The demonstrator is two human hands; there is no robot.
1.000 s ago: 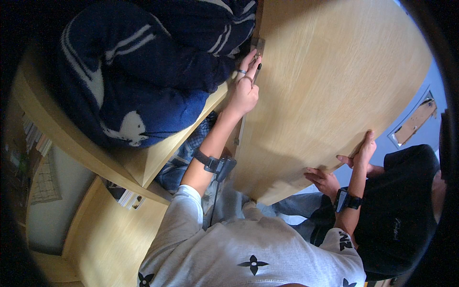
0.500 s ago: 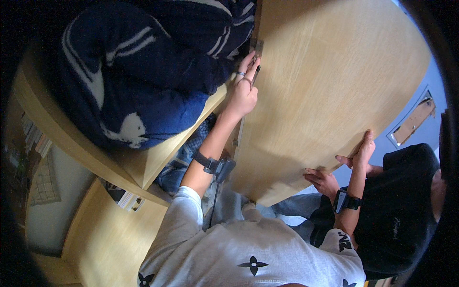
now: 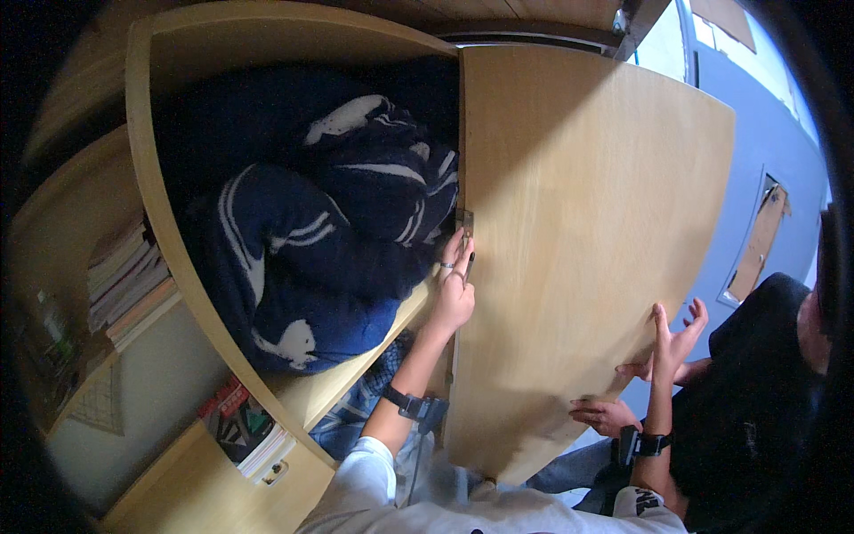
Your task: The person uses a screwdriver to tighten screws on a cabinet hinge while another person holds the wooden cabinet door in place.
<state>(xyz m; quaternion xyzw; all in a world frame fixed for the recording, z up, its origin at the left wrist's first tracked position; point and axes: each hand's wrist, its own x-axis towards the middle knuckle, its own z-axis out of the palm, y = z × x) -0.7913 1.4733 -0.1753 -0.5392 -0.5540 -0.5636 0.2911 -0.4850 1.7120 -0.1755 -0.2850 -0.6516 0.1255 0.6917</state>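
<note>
My left hand (image 3: 455, 298) reaches up to the hinge side of a light wooden cabinet door (image 3: 587, 214). Its fingers are closed round a slim dark rod-like thing (image 3: 471, 260), whose kind I cannot make out. The fingertips meet the lower end of a metal hinge (image 3: 464, 222). My right hand (image 3: 676, 340) is by the door's outer edge, fingers spread, one fingertip at the panel. Below it, a co-worker's hand (image 3: 607, 416) presses on the door's lower edge; the co-worker's other hand (image 3: 637, 369) is partly hidden behind my right hand.
A dark blue patterned blanket (image 3: 294, 231) fills the cabinet compartment left of the door. Books (image 3: 133, 276) stand on a shelf at far left, with magazines (image 3: 245, 427) below. The co-worker in black (image 3: 747, 409) is close on the right, before a blue-grey door (image 3: 747, 125).
My view has tilted up, showing the cabinet's top. My right hand has loosened from the door's edge and spread its fingers. My left hand stays at the hinge.
</note>
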